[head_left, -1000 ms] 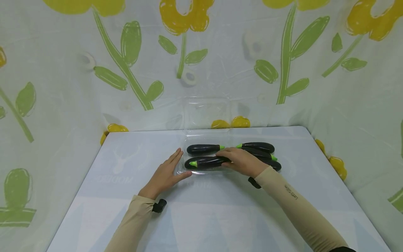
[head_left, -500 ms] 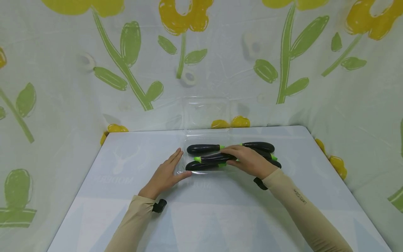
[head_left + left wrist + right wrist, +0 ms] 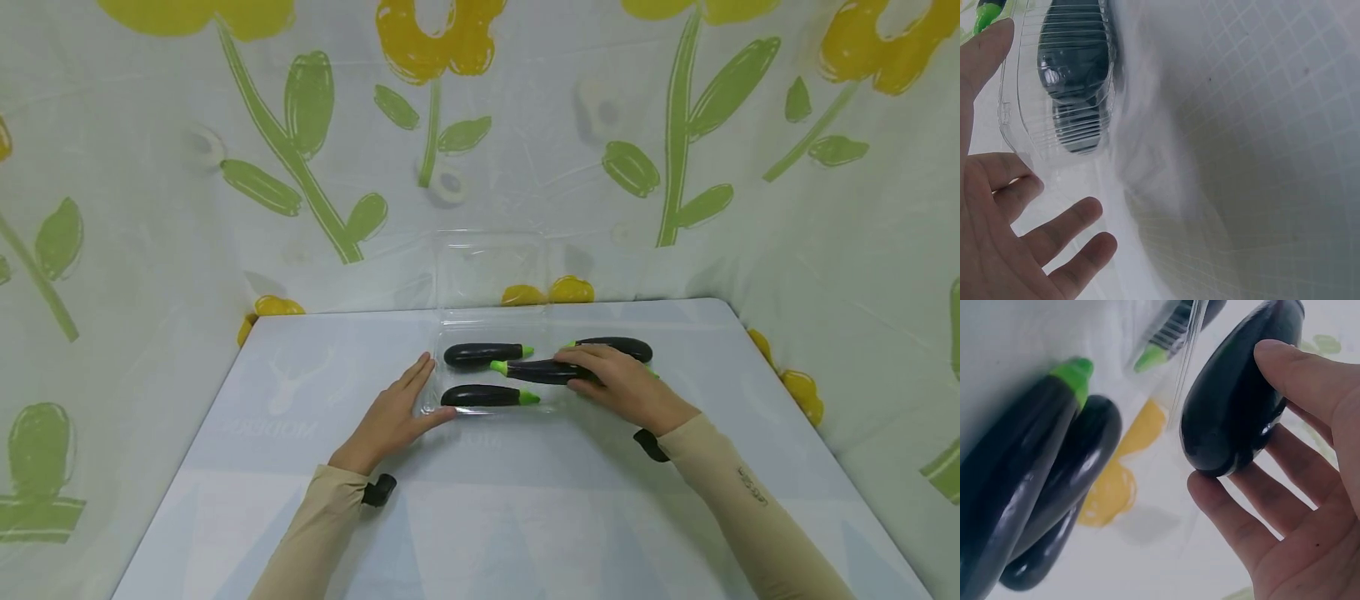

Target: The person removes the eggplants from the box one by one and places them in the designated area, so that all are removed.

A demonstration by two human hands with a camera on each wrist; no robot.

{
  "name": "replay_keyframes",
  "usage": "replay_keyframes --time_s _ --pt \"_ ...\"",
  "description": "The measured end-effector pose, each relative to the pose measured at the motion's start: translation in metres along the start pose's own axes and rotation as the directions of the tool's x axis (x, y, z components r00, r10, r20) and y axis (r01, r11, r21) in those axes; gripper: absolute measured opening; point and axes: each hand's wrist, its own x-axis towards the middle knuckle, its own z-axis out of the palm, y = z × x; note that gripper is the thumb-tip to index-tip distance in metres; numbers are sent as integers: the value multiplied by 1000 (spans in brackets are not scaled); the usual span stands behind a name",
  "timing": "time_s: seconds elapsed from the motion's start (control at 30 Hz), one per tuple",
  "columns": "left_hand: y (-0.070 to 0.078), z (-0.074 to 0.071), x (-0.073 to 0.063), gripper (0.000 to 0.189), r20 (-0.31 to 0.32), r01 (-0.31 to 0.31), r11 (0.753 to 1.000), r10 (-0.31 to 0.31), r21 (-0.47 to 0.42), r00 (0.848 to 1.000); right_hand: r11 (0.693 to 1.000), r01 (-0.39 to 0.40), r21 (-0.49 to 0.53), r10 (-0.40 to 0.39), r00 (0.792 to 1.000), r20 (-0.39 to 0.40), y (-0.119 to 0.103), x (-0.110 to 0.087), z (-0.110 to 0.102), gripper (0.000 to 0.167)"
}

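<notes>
My right hand (image 3: 628,387) grips a dark purple eggplant (image 3: 536,372) by its thick end, its green stem end pointing left over the clear plastic container. In the right wrist view, thumb and fingers curl round the held eggplant (image 3: 1235,394). Inside the container (image 3: 491,327) lie a back eggplant (image 3: 483,355) and a front eggplant (image 3: 480,396), apart. My left hand (image 3: 393,425) is spread at the container's left side, fingers fairly straight. In the left wrist view, the fingers lie at the ribbed clear wall (image 3: 1032,112).
Right of the container, a pile of eggplants (image 3: 1022,481) lies partly behind my right hand. The container's clear lid (image 3: 491,267) stands raised at the back. A flower-printed curtain (image 3: 540,167) hangs behind the white table (image 3: 480,517).
My right hand has lifted the eggplant off the front one in the container and moved it right and slightly back. The front eggplant now shows whole. My left hand has stayed put.
</notes>
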Motion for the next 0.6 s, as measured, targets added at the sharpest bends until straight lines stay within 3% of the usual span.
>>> replay_keyframes --time_s 0.3,0.6 --pt "1 1 2 100 -5 -12 1000 12 -6 1000 998 -25 -51 22 997 -71 12 -20 -6 48" --pt "-1 3 3 100 -7 -5 1000 5 -3 1000 994 -85 -74 79 994 -78 24 -39 -5 46"
